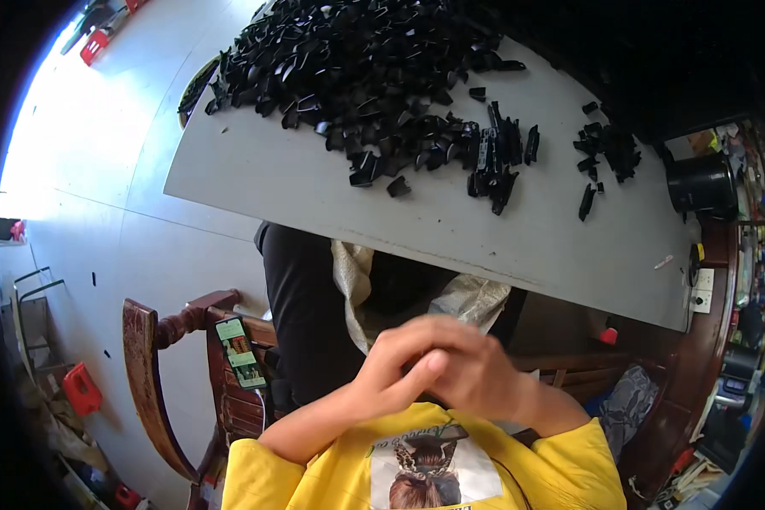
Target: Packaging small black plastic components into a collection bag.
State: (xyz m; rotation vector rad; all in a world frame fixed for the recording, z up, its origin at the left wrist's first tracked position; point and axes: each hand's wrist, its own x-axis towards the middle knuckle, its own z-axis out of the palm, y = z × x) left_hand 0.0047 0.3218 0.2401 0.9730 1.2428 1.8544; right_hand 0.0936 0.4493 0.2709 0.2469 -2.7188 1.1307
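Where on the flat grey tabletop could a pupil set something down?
On the flat grey tabletop: the front strip, between its near edge and the large heap of small black pieces; the gap between that heap and the smaller black cluster to the right. The heap crowds the far left half.

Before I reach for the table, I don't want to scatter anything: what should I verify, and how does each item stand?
1. Hands apart: not ok; left hand and right hand are clasped together.
2. Big black pile back from the near edge of the table: ok.
3. Small black cluster apart from that pile: ok.
4. Phone off the table: ok, on the wooden chair.
5. Contents of the pale sack below: cannot tell.
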